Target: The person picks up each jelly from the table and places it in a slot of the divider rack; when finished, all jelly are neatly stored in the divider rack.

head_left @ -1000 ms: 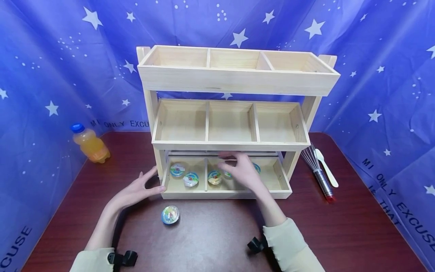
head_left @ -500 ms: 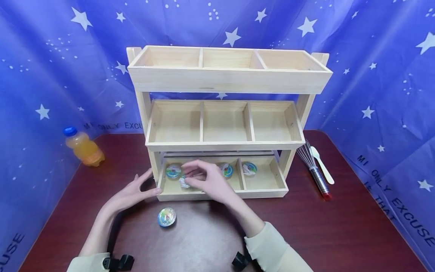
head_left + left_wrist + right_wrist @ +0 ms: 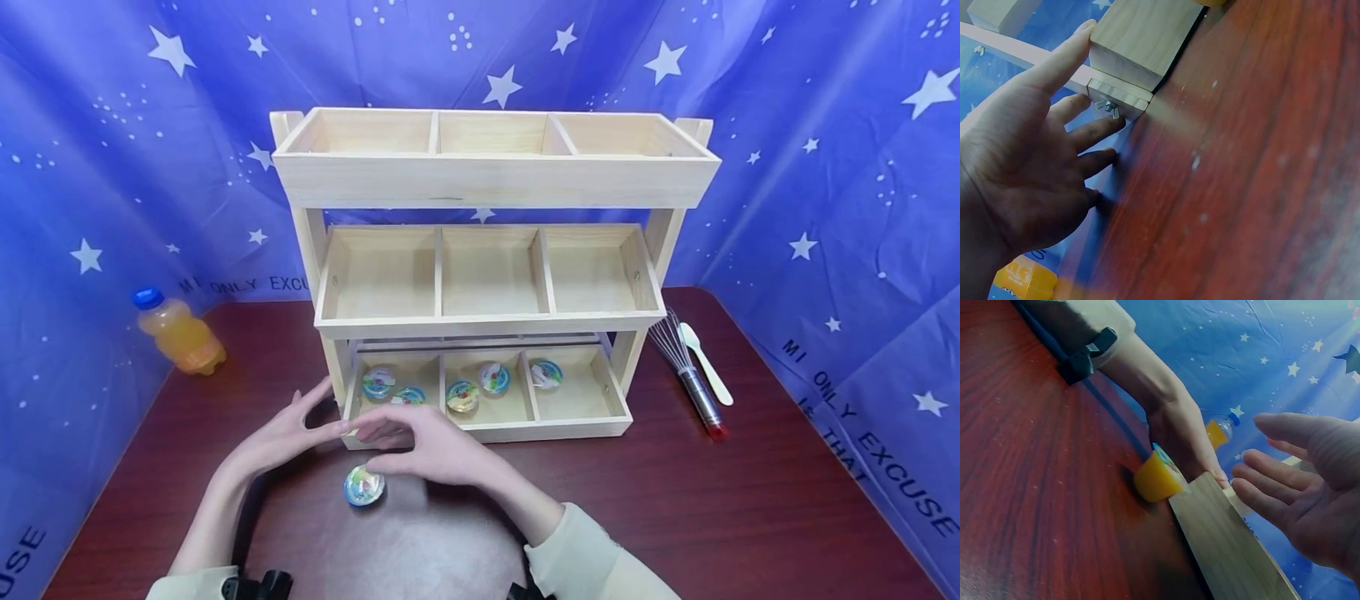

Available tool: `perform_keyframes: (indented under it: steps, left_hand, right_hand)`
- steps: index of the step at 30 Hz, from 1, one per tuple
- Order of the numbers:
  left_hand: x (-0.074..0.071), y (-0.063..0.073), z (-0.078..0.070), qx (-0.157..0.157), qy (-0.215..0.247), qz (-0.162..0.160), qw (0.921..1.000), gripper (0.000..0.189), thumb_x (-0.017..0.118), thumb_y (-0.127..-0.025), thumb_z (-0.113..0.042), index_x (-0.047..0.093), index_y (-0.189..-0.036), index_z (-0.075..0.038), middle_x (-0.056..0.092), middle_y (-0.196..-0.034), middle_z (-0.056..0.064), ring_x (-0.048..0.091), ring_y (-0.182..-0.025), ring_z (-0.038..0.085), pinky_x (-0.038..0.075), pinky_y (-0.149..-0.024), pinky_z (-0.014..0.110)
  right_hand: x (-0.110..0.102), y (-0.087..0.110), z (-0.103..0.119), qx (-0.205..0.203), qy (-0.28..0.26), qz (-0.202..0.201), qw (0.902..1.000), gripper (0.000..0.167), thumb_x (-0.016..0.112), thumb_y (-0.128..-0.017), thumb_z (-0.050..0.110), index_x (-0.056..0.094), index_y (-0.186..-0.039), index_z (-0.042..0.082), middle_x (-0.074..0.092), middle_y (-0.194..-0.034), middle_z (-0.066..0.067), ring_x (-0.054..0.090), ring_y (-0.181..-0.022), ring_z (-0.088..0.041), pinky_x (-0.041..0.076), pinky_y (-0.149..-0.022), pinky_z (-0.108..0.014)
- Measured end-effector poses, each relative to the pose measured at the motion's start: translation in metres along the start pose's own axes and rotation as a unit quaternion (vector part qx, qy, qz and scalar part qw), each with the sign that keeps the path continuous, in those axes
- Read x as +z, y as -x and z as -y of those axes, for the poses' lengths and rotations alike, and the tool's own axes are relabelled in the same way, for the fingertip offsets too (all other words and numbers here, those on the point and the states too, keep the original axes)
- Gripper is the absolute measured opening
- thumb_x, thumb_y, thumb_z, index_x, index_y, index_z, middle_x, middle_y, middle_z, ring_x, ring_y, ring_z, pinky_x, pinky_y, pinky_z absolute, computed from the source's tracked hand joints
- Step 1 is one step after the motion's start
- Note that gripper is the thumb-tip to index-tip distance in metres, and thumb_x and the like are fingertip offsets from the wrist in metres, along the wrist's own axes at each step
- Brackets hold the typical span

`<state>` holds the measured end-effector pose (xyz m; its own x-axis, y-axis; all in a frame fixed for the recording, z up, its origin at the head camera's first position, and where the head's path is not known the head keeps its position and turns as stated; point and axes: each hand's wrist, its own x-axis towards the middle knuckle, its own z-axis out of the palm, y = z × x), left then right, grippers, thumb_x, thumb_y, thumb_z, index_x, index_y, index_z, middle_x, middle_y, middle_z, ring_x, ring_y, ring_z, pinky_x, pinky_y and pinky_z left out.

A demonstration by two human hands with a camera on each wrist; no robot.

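Note:
A small jelly cup (image 3: 362, 493) with a printed foil lid stands on the table before the wooden shelf's (image 3: 480, 327) lower left end; its orange side shows in the right wrist view. Over this cup hovers my right hand (image 3: 435, 446), fingers extended and palm bare in the right wrist view, gripping nothing. My left hand (image 3: 283, 435) spreads at the shelf's left end, its thumb (image 3: 1075, 53) against the wood and its fingers near a wing nut (image 3: 1109, 107). In the bottom tier, several similar cups (image 3: 494, 378) lie: two left, two middle, one right (image 3: 546, 374).
A bottle of orange drink (image 3: 183, 335) with a blue cap leans at the table's back left. To the shelf's right lie a whisk (image 3: 696, 387) and a pale plastic spoon (image 3: 707, 367). A blue starry curtain (image 3: 810, 183) surrounds the table's back and sides.
From the bottom tier's middle compartment my right hand has swept left across the left one, then down and forward to the loose cup. My left hand stays put. The head view has shifted slightly.

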<state>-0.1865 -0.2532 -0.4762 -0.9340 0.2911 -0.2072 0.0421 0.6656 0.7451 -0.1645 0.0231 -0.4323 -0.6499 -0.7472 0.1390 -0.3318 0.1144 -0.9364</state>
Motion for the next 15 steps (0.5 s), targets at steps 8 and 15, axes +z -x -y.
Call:
perform_keyframes:
  steps: [8, 15]
  left_hand:
    - [0.0004, 0.0013, -0.0002, -0.010, 0.003, -0.003, 0.9999, 0.093, 0.069, -0.094, -0.051, 0.014, -0.167, -0.031, 0.016, -0.172, 0.021, -0.007, -0.151, 0.065, 0.007, -0.111, 0.087]
    - [0.0009, -0.0001, 0.0001, -0.011, -0.002, -0.006, 0.9999, 0.093, 0.068, -0.094, -0.053, 0.014, -0.167, -0.032, 0.016, -0.172, 0.021, -0.006, -0.151, 0.065, 0.007, -0.112, 0.087]
  right_hand:
    - [0.0062, 0.0016, -0.0024, 0.000, 0.105, 0.055, 0.9930, 0.051, 0.080, -0.091, 0.021, 0.063, -0.139, 0.015, 0.071, -0.136, -0.003, 0.064, -0.128, -0.004, 0.049, -0.108, -0.017]
    - [0.0066, 0.0015, -0.0061, -0.022, 0.213, 0.075, 0.9739, 0.059, 0.081, -0.089, 0.031, 0.059, -0.144, 0.023, 0.063, -0.145, 0.010, 0.051, -0.139, 0.002, 0.039, -0.117, -0.016]
